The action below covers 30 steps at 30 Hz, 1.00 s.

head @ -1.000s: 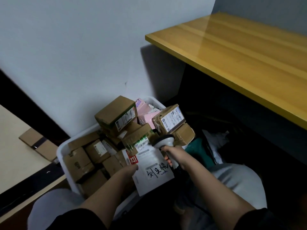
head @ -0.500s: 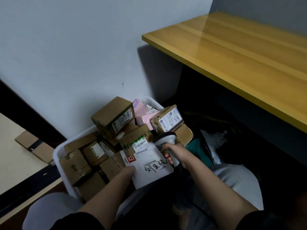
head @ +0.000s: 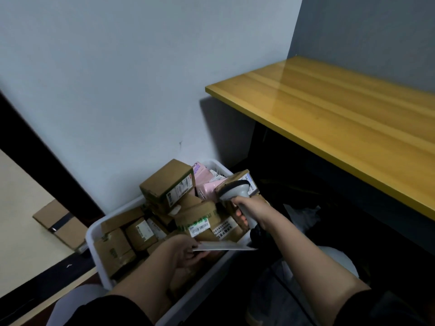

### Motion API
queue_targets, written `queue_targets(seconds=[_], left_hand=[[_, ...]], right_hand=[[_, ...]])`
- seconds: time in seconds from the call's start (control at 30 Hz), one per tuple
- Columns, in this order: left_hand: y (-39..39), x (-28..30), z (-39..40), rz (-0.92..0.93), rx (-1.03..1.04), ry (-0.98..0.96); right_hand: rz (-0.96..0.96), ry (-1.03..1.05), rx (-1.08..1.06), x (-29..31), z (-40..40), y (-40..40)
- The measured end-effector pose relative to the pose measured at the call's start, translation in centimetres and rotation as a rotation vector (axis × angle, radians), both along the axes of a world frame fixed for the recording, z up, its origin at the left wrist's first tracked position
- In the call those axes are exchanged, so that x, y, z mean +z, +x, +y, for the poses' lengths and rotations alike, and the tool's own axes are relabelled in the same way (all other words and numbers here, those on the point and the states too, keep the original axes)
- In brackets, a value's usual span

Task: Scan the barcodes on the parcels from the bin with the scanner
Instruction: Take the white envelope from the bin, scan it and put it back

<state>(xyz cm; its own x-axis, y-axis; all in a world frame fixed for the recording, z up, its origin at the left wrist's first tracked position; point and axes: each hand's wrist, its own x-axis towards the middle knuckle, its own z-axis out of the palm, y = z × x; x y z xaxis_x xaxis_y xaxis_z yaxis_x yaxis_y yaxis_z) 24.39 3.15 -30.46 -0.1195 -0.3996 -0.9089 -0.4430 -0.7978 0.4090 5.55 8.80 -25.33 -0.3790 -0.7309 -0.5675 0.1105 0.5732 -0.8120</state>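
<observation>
A white bin [head: 93, 234] stands on the floor against the wall, piled with brown cardboard parcels [head: 168, 182] and a pink soft parcel [head: 208, 188] toward the far side. The left hand [head: 186, 251] holds a flat white envelope parcel [head: 224, 246] over the near right part of the bin; its grip is clamped on the envelope's left end, thumb on top and fingers beneath, and the envelope lies almost edge-on to the camera, reaching right to the bin's rim. The right hand [head: 250, 209] has its grip wrapped around the handle of the grey scanner [head: 235, 191], whose head points left and down over the heaped boxes. The scanner sits above and beyond the envelope, apart from it. A box with a green-striped barcode label [head: 200, 228] lies between the two hands. A yellow wooden surface [head: 341, 118] stands to the right, above the bin.
</observation>
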Motion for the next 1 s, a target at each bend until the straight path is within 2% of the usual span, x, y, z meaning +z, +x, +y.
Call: queue_targets(seconds=[0.2,0.3,0.5,0.67,0.83,1.0], left_hand=[[-0.2,3.3,0.4,-0.026,-0.184,-0.044],[-0.6,5.3,0.2,-0.029,-0.267,-0.144],[-1.8,8.4,-1.7,0.120,-0.313,-0.405],[-3.3,10.2,-3.3,0.277,-0.229,-0.620],[-4.6,11.4,-6.5,0.417,-0.109,-0.735],[-5.8,13.9,-8.8,0.469,-0.025,-0.846]], right_hand=[[0.013,-0.045,-0.029,3.0,0.5,0.3],[0.039,-0.086,-0.041,4.6,0.9,0.1],[0.020,-0.223,-0.148,6.9,1.1,-0.5],[0.046,-0.334,-0.222,8.5,0.6,-1.5],[0.127,-0.449,-0.237,10.9,0.3,-2.3],[0.232,-0.615,-0.291,14.0,0.1,-3.2]])
